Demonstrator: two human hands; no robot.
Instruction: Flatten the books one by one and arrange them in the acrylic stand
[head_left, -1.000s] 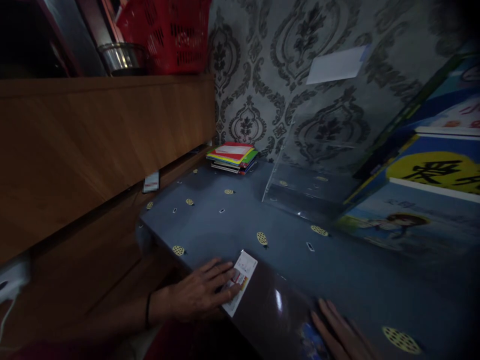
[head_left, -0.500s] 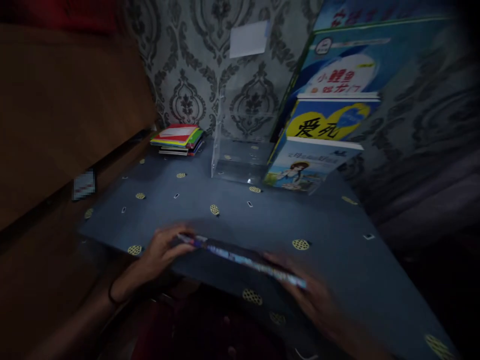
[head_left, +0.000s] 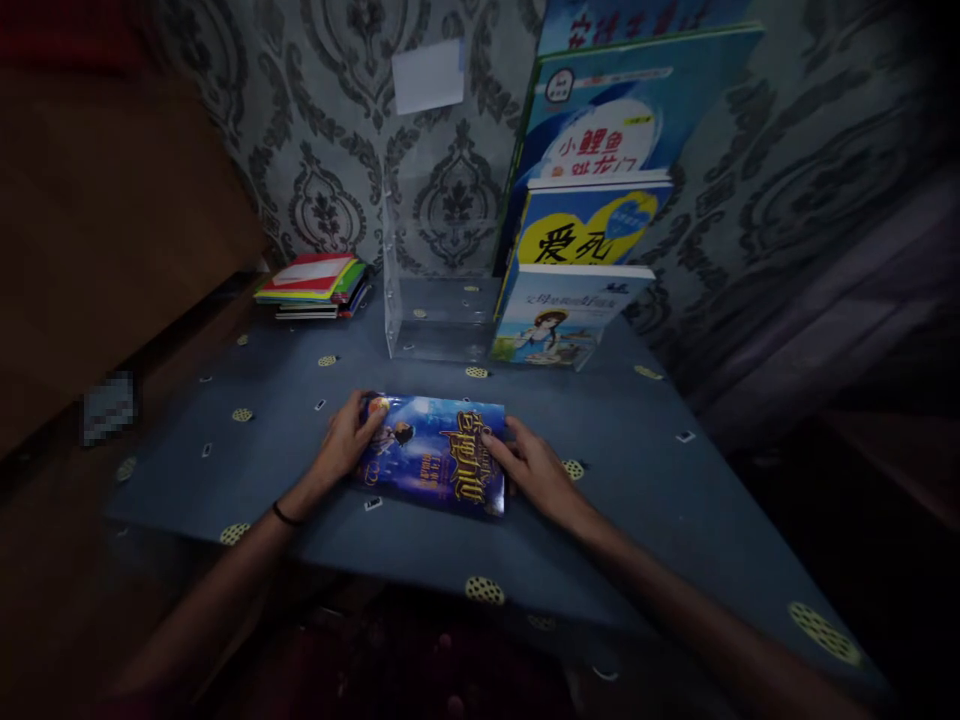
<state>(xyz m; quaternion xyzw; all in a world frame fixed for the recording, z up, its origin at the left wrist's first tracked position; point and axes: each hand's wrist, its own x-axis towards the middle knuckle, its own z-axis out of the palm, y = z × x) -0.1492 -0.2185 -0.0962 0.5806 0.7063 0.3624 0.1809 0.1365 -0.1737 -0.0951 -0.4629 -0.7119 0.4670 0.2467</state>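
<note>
A blue and purple book point(head_left: 431, 455) with gold lettering is held sideways low over the table, its cover facing up toward me. My left hand point(head_left: 351, 432) grips its left end, thumb on the cover and fingers mostly out of sight. At the right end, my right hand point(head_left: 538, 468) pinches the book with the thumb across the gold letters. Whether the book touches the cloth I cannot tell. Beyond it stands a clear acrylic rack point(head_left: 439, 340), with a light blue book point(head_left: 555, 310) at the front of its right side.
Behind the light blue book rise a yellow and blue book point(head_left: 585, 225) and a taller teal book point(head_left: 600, 110). A stack of colourful booklets point(head_left: 315, 285) lies at the back left. The table point(head_left: 622, 420) has a dark blue patterned cloth. A wooden panel point(head_left: 112, 200) borders the left.
Both hands have moved away from me over the table with the book. The book has turned from edge-on to cover up. The view has shifted, too.
</note>
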